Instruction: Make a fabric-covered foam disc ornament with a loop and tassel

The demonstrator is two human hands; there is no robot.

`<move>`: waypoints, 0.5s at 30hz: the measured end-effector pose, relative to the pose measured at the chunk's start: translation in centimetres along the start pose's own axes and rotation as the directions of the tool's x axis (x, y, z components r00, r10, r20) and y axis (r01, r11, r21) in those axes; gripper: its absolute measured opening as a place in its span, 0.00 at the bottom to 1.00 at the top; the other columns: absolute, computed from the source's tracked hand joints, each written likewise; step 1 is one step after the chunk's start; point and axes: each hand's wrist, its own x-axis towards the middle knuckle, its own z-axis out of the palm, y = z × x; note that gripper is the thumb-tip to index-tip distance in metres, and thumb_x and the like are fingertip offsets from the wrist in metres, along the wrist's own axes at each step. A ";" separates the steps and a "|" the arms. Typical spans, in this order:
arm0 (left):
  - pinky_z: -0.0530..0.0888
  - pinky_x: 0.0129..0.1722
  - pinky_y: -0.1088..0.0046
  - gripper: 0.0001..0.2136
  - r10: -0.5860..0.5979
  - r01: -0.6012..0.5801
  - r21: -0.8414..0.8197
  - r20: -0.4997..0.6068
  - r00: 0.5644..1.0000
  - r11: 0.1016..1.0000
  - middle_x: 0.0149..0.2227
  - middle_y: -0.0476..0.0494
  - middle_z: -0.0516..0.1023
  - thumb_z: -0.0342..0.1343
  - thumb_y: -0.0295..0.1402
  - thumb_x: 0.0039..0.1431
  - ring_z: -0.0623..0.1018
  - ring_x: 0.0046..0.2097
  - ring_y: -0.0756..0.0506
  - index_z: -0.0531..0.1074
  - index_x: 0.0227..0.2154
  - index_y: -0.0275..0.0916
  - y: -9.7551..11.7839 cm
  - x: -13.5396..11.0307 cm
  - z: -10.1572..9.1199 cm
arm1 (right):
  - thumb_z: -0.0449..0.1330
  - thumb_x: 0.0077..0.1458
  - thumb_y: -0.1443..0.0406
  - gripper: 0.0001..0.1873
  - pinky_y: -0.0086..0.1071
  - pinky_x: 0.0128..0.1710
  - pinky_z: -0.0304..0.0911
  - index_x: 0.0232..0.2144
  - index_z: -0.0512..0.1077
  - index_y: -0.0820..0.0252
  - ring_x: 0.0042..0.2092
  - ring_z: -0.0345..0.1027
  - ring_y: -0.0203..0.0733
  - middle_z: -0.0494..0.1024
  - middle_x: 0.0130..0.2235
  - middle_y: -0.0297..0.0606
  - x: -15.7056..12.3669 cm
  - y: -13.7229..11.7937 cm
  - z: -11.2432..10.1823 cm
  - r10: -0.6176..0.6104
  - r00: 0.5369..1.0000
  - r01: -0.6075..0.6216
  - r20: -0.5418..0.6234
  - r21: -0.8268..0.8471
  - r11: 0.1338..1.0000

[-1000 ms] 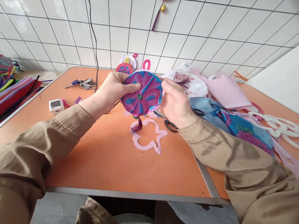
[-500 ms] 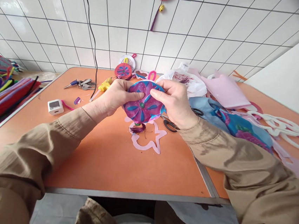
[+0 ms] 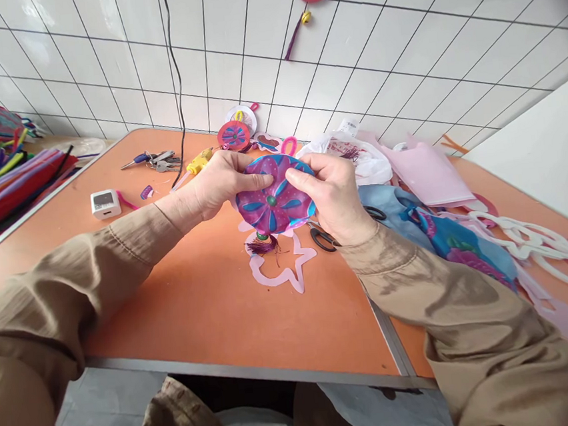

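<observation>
Between my two hands is a round fabric ornament (image 3: 268,211), purple with blue petal shapes and a green bead at its middle. My left hand (image 3: 231,181) pinches its upper left edge, thumb on the front. On the upper right, my right hand (image 3: 332,188) grips it the same way, its other fingers hidden behind. A pink loop (image 3: 288,147) stands up from the top edge. From the bottom hangs a dark purple tassel (image 3: 263,245) below a green bead. Under it a pink cut-out scrap (image 3: 294,265) lies on the orange table (image 3: 212,300).
Black-handled scissors (image 3: 322,238) lie by my right wrist. A yellow glue gun (image 3: 201,161), keys (image 3: 163,160) and a white box-shaped device (image 3: 105,204) are at the left. Blue floral fabric (image 3: 458,243), pink sheets (image 3: 428,172) and white cord (image 3: 542,235) crowd the right. Finished-looking round ornaments (image 3: 233,135) lean at the wall.
The ornament has tilted very slightly in my fingers, and the green bead above the tassel shows more clearly. Both hands keep their hold in nearly the same place.
</observation>
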 end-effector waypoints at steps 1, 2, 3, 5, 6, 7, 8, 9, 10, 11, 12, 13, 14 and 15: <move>0.78 0.27 0.70 0.11 0.006 -0.006 -0.003 -0.006 1.000 1.000 0.25 0.42 0.82 0.73 0.34 0.44 0.79 0.26 0.46 0.80 0.26 0.32 0.0 0.1 0.0 | 0.66 0.49 0.61 0.11 0.33 0.24 0.52 0.20 0.70 0.55 0.25 0.55 0.35 0.64 0.22 0.31 0.0 0.0 0.0 -0.002 1.000 0.002 -0.003 -0.007 1.000; 0.79 0.28 0.70 0.11 0.010 -0.010 -0.006 -0.011 1.000 1.000 0.25 0.42 0.82 0.73 0.34 0.43 0.79 0.26 0.46 0.80 0.26 0.33 -0.1 0.1 0.0 | 0.66 0.49 0.61 0.11 0.33 0.24 0.51 0.20 0.70 0.55 0.25 0.54 0.34 0.63 0.22 0.31 0.0 0.0 0.0 -0.004 1.000 0.003 -0.007 -0.015 1.000; 0.79 0.28 0.70 0.10 0.010 -0.010 -0.007 -0.013 1.000 1.000 0.25 0.43 0.82 0.73 0.34 0.43 0.79 0.26 0.46 0.80 0.25 0.33 -0.1 0.1 0.0 | 0.66 0.49 0.61 0.12 0.33 0.24 0.50 0.20 0.69 0.55 0.25 0.53 0.34 0.63 0.22 0.31 0.0 0.0 0.0 -0.006 1.000 0.006 -0.011 -0.023 1.000; 0.80 0.29 0.69 0.10 0.002 -0.002 -0.003 -0.014 1.000 1.000 0.25 0.43 0.82 0.72 0.33 0.42 0.80 0.26 0.45 0.80 0.25 0.33 -0.1 0.2 0.0 | 0.66 0.49 0.61 0.12 0.32 0.23 0.51 0.20 0.69 0.56 0.25 0.53 0.34 0.63 0.21 0.31 0.0 0.0 0.0 -0.014 1.000 0.014 -0.016 -0.032 0.999; 0.80 0.29 0.68 0.09 -0.003 0.003 -0.001 -0.013 1.000 1.000 0.25 0.43 0.82 0.72 0.32 0.42 0.80 0.27 0.45 0.80 0.25 0.33 0.0 0.3 0.0 | 0.66 0.48 0.61 0.11 0.32 0.23 0.51 0.20 0.69 0.56 0.25 0.54 0.34 0.62 0.21 0.30 0.1 0.0 0.0 -0.020 1.000 0.019 -0.017 -0.033 0.999; 0.80 0.30 0.68 0.09 -0.008 0.008 0.000 -0.013 1.000 1.000 0.25 0.43 0.82 0.71 0.32 0.43 0.80 0.27 0.45 0.80 0.25 0.33 0.0 0.3 0.0 | 0.66 0.48 0.62 0.11 0.32 0.23 0.51 0.20 0.69 0.56 0.25 0.54 0.34 0.62 0.21 0.30 0.1 0.0 0.1 -0.026 0.999 0.026 -0.018 -0.035 0.999; 0.80 0.30 0.68 0.08 -0.011 0.011 0.000 -0.014 1.000 1.000 0.25 0.43 0.82 0.71 0.31 0.43 0.80 0.26 0.45 0.80 0.25 0.33 0.0 0.3 0.0 | 0.65 0.48 0.62 0.11 0.32 0.23 0.51 0.20 0.68 0.56 0.25 0.54 0.34 0.62 0.21 0.30 0.1 0.1 0.1 -0.032 0.999 0.031 -0.019 -0.036 0.999; 0.80 0.30 0.68 0.07 -0.012 0.012 -0.002 -0.018 1.000 1.000 0.25 0.44 0.82 0.71 0.30 0.44 0.80 0.26 0.45 0.80 0.25 0.33 0.0 0.3 0.1 | 0.65 0.48 0.62 0.11 0.32 0.23 0.51 0.19 0.68 0.57 0.25 0.54 0.34 0.61 0.21 0.30 0.1 0.1 0.1 -0.035 0.999 0.034 -0.019 -0.036 0.999; 0.79 0.30 0.68 0.06 -0.012 0.012 -0.005 -0.024 1.000 1.000 0.25 0.43 0.82 0.70 0.30 0.44 0.80 0.26 0.45 0.80 0.25 0.33 0.0 0.3 0.1 | 0.65 0.49 0.63 0.12 0.32 0.23 0.50 0.19 0.68 0.57 0.25 0.53 0.34 0.61 0.20 0.30 0.1 0.1 0.1 -0.038 0.999 0.037 -0.019 -0.038 0.999; 0.79 0.30 0.68 0.06 -0.012 0.012 -0.008 -0.030 0.999 1.000 0.25 0.43 0.82 0.70 0.29 0.45 0.80 0.26 0.46 0.80 0.25 0.33 0.0 0.3 0.1 | 0.65 0.49 0.63 0.12 0.32 0.23 0.50 0.19 0.67 0.57 0.24 0.53 0.33 0.61 0.20 0.30 0.1 0.2 0.1 -0.041 0.999 0.040 -0.020 -0.040 0.998; 0.79 0.31 0.68 0.05 -0.014 0.014 -0.009 -0.033 0.999 1.000 0.25 0.43 0.82 0.70 0.29 0.45 0.80 0.26 0.46 0.80 0.25 0.33 -0.1 0.3 0.1 | 0.65 0.49 0.63 0.12 0.32 0.23 0.50 0.19 0.68 0.57 0.24 0.53 0.33 0.61 0.20 0.30 0.2 0.2 0.1 -0.044 0.999 0.043 -0.022 -0.043 0.998; 0.79 0.31 0.68 0.05 -0.019 0.019 -0.006 -0.034 0.999 1.000 0.25 0.43 0.82 0.70 0.29 0.46 0.80 0.26 0.46 0.80 0.25 0.34 -0.1 0.3 0.1 | 0.65 0.49 0.63 0.11 0.32 0.23 0.50 0.19 0.68 0.57 0.24 0.53 0.33 0.62 0.20 0.30 0.2 0.2 0.1 -0.047 0.999 0.046 -0.023 -0.045 0.998; 0.79 0.31 0.67 0.07 -0.022 0.022 -0.001 -0.034 0.999 1.000 0.25 0.43 0.81 0.70 0.31 0.46 0.79 0.26 0.46 0.80 0.24 0.34 -0.2 0.4 0.1 | 0.65 0.49 0.63 0.11 0.32 0.23 0.51 0.19 0.69 0.57 0.24 0.54 0.33 0.63 0.20 0.30 0.2 0.1 0.1 -0.048 0.999 0.047 -0.024 -0.044 0.998; 0.78 0.31 0.67 0.08 -0.013 0.013 -0.002 -0.034 0.999 1.000 0.24 0.43 0.81 0.71 0.33 0.48 0.79 0.26 0.45 0.79 0.24 0.34 -0.2 0.4 0.0 | 0.65 0.49 0.63 0.10 0.32 0.23 0.51 0.20 0.70 0.57 0.24 0.54 0.34 0.64 0.21 0.30 0.2 0.1 0.1 -0.046 0.999 0.045 -0.026 -0.040 0.998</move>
